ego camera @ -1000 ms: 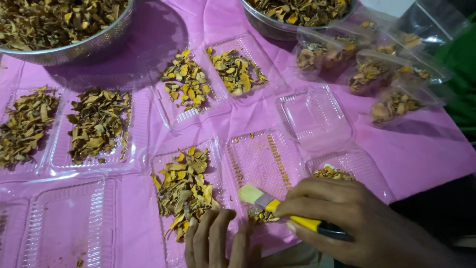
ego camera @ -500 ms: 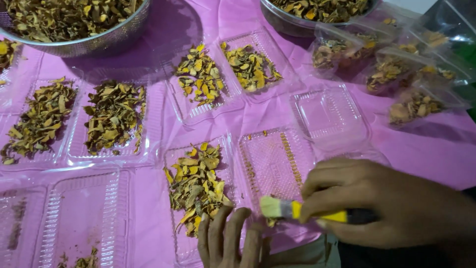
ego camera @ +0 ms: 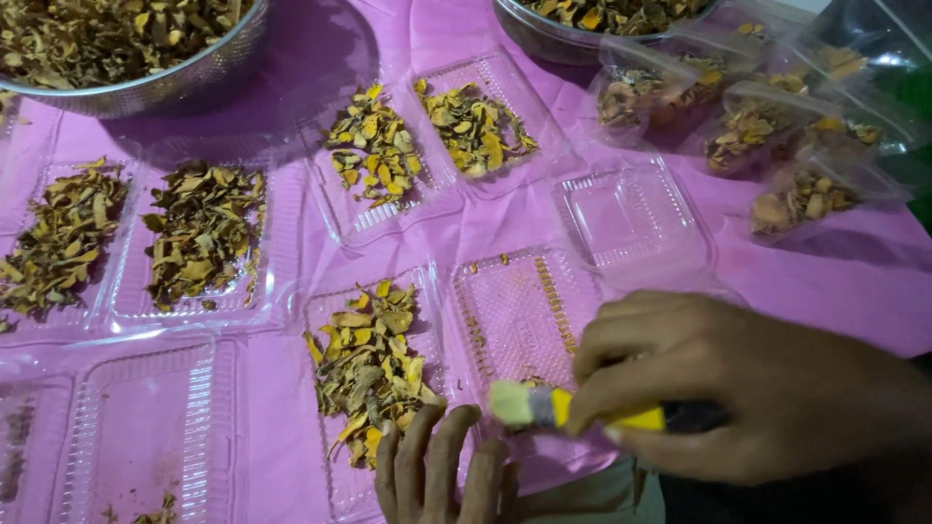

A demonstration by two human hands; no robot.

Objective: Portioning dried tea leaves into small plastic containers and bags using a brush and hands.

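Observation:
My right hand (ego camera: 738, 388) grips a small brush (ego camera: 573, 409) with a yellow handle and pale bristles, held level over the near edge of an open clear plastic clamshell container (ego camera: 515, 320). One half of that container holds dried yellow-brown slices (ego camera: 374, 364); the other half is nearly bare. My left hand (ego camera: 442, 475) rests with fingers spread on the container's near edge, just below the brush tip.
Several more clear containers with dried slices lie on the pink cloth (ego camera: 466, 228): two at left (ego camera: 136, 238), one behind (ego camera: 427, 141), an empty one (ego camera: 631, 213). Two metal bowls of slices (ego camera: 126, 44) stand at the back. Filled, closed containers (ego camera: 767, 126) are piled at the right.
My right hand and the brush have shifted a little right and toward the near edge of the container. The left hand stays on the container's edge.

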